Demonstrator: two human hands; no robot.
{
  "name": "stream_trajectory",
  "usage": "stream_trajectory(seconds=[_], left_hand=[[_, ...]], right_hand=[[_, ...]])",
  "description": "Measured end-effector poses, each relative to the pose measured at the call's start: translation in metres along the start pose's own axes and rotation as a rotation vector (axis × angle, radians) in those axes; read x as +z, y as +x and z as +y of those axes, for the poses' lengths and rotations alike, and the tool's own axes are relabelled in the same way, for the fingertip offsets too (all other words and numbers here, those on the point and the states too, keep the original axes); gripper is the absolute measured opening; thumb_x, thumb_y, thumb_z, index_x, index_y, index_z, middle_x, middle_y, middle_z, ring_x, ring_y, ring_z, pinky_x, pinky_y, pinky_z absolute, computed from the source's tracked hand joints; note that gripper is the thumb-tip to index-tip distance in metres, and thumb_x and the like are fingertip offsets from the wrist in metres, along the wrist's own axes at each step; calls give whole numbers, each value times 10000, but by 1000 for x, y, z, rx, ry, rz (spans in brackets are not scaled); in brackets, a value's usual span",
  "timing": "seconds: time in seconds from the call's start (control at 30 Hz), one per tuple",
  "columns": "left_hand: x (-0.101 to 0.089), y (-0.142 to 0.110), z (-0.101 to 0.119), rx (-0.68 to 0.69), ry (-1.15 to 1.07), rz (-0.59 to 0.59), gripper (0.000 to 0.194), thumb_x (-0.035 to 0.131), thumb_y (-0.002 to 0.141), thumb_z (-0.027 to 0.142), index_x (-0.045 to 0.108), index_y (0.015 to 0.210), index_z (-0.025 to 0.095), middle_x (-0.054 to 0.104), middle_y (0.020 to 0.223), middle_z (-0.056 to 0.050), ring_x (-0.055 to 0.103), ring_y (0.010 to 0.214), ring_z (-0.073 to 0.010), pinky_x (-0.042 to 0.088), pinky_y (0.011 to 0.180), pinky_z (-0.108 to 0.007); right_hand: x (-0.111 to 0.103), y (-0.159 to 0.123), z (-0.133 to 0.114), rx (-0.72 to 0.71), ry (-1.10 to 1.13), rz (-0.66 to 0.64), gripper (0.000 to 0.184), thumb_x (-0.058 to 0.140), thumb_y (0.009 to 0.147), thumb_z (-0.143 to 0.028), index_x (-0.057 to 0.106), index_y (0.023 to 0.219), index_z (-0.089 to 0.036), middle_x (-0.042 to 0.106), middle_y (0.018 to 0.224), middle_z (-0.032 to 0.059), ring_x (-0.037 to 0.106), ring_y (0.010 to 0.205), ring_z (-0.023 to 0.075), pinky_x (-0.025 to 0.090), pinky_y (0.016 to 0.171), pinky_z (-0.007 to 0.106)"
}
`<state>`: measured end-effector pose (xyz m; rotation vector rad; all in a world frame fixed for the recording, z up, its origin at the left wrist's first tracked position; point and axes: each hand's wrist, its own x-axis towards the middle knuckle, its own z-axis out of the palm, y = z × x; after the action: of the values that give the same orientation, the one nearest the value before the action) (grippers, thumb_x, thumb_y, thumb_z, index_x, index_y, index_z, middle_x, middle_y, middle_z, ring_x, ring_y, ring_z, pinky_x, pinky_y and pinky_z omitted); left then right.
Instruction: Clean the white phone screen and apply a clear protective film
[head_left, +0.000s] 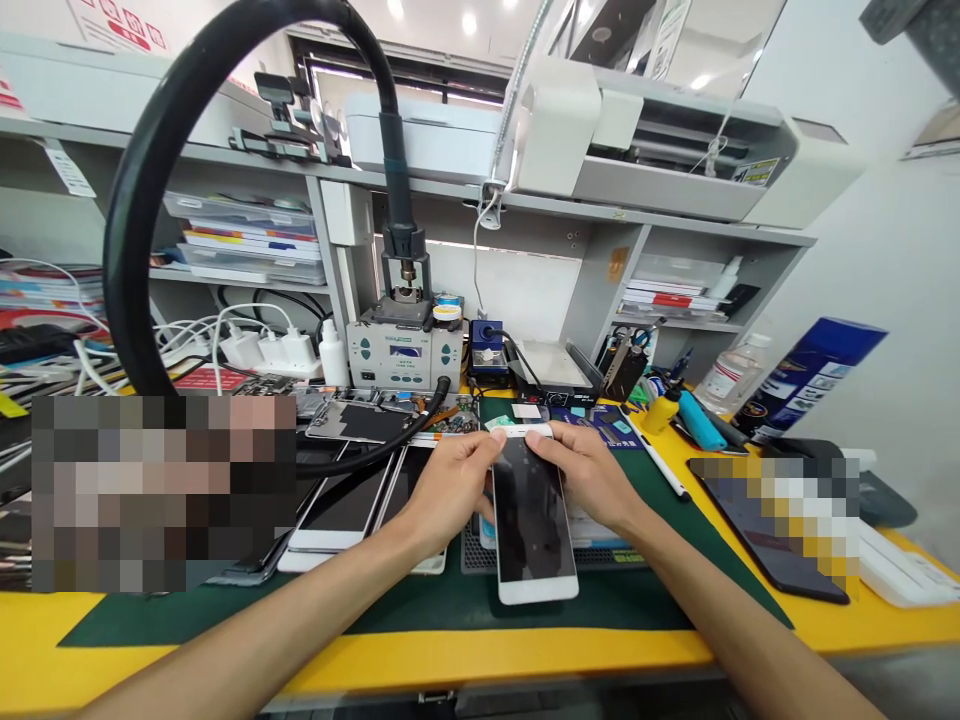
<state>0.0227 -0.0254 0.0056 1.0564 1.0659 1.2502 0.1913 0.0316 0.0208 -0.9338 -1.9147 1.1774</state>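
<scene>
A white smartphone (531, 520) with a dark screen lies face up over the green mat (420, 605), its top end raised toward the shelves. My left hand (448, 485) grips its upper left edge, thumb and fingers pinched at the top corner. On the other side, my right hand (589, 470) holds the upper right edge with fingers curled round it. Both forearms reach in from the bottom of the view.
Other white phones (341, 515) lie left of the held one. A hot-air rework station (405, 350) with a thick black hose (150, 200) stands behind. Tools, a white pen (660, 465), a blue box (810, 375) and a dark tablet (765, 540) sit right. The yellow bench edge (480, 655) is near.
</scene>
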Motion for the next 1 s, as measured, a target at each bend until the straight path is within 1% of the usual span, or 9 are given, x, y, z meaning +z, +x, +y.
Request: stream_trajectory(seconds=[0.1,0.2,0.4,0.5,0.67,0.8,0.87,0.9,1.0], left_hand=[[0,0,2,0,-7,-16,439,620,814,577,578,706,154,562,596,-15,560,493,-130,513,411,-239],[0,0,2,1,-22,-35,440,630,807,582,565,707,158,573,615,-15,570,509,-131,511,419,-233],[-1,-1,3,-11,-44,-52,424,641,810,562,600,724,149,586,631,-23,585,534,-137,523,434,-236],[-1,-2,5,-23,-64,-66,421,639,819,552,639,768,134,602,636,-31,592,531,-137,521,432,-234],[-4,0,8,-53,-96,-82,399,650,830,503,687,889,110,643,690,-61,602,529,-149,515,415,-248],[-6,0,11,-85,-131,-96,433,608,860,516,685,949,100,660,742,-84,601,541,-157,532,444,-282],[-6,0,11,-70,-116,-105,454,591,866,540,680,948,102,657,762,-83,602,567,-155,537,469,-281],[-5,-1,10,-50,-86,-111,441,614,854,534,676,959,110,657,780,-78,607,591,-154,532,478,-267],[-4,-2,7,43,30,-113,410,753,770,436,647,1043,149,674,893,-64,631,694,-149,488,482,-192]], right_hand=[[-3,0,-1,36,73,-17,377,560,889,-501,572,706,-171,515,605,-18,449,536,130,346,507,251],[-4,-2,-3,28,105,-9,401,557,895,-496,509,652,-181,459,562,-34,429,502,116,324,479,239],[-5,-4,-2,7,102,-19,405,528,923,-480,528,652,-179,486,546,-28,460,474,113,348,452,232],[-7,-3,0,44,163,-41,391,557,900,-482,547,653,-179,523,531,-19,487,450,123,375,424,234],[-9,1,2,137,305,-115,345,603,869,-493,628,751,-170,573,524,-5,523,406,155,415,353,251],[-9,3,4,155,336,-99,348,620,868,-481,633,731,-161,608,552,13,527,407,140,413,353,233],[-8,3,4,155,329,-70,349,626,866,-485,630,735,-161,610,552,11,521,397,134,408,347,228],[-7,3,4,156,327,-57,350,626,864,-492,628,744,-164,604,544,7,518,388,135,406,340,228],[-5,3,4,156,330,-42,357,621,861,-515,621,767,-171,581,515,-6,517,374,141,409,328,231]])
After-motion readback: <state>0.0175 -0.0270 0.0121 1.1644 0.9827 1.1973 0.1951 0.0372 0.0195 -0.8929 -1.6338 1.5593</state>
